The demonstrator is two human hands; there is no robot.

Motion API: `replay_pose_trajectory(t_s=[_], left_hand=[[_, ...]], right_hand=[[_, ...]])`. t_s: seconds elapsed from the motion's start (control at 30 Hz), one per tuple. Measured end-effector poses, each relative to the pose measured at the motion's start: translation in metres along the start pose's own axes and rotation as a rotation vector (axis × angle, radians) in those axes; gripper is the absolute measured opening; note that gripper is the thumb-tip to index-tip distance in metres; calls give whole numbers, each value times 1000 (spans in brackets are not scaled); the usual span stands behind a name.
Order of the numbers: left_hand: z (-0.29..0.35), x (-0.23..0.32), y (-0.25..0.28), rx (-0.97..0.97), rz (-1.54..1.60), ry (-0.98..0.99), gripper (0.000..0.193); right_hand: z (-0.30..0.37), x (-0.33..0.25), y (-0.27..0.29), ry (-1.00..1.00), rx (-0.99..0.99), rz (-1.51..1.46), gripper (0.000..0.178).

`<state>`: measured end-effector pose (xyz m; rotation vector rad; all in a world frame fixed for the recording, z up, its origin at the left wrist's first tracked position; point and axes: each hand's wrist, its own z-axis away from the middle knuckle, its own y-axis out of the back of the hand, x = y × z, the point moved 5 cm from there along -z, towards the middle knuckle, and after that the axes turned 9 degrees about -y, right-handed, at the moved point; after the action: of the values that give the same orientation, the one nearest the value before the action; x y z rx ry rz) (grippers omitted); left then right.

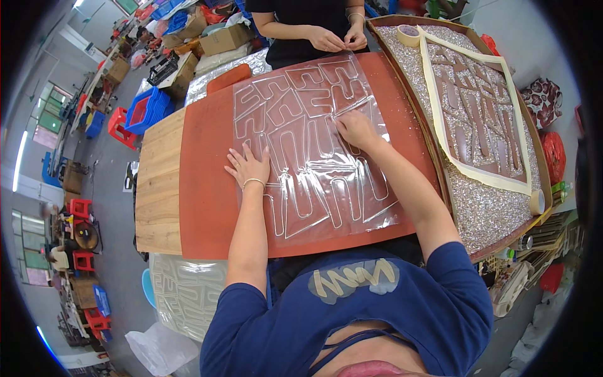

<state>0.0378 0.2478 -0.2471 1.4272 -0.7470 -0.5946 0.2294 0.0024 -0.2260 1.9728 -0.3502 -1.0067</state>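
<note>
A clear plastic sheet [289, 141] marked with pale outlined strip shapes lies over a reddish-brown board [207, 157] in front of me. My left hand [249, 166] rests flat, fingers spread, across the sheet's left edge. On the right half of the sheet sits my right hand [357, 130], its fingers bent and pressed together. Whatever may be between those fingertips is hidden. Across the table, a co-worker's hands [336, 40] meet with pinched fingers just above the sheet's far edge.
At right, a glittery panel [493, 223] carries a frame of cream tape [433, 100] around brown strips, with tape rolls [409, 36] on it. Bare wood [160, 188] extends at left. Another patterned sheet [188, 295] hangs below the table's near edge. Blue crates [149, 110] stand beyond.
</note>
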Motion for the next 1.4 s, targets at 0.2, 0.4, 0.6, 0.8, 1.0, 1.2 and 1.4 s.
replay_pose_trajectory(t_s=[0.2, 0.4, 0.6, 0.8, 1.0, 1.2, 1.4], left_hand=[[0, 12, 3, 41, 9, -3, 80], [2, 1, -4, 32, 24, 53, 78], [-1, 24, 7, 24, -119, -162, 67], [-62, 67, -16, -73, 82, -164, 75], [-82, 112, -12, -67, 28, 74, 86], [-81, 122, -13, 64, 31, -184, 64], [-79, 124, -7, -22, 25, -148, 58]], right_hand=[[-66, 20, -2, 89, 412, 196, 23], [-83, 37, -21, 72, 303, 268, 19], [-74, 44, -12, 58, 439, 119, 19], [-81, 42, -16, -7, 359, 135, 27], [-79, 48, -15, 0, 462, 101, 28], [-95, 54, -21, 3, 436, 214, 30], [-129, 60, -3, -75, 578, 210, 31]])
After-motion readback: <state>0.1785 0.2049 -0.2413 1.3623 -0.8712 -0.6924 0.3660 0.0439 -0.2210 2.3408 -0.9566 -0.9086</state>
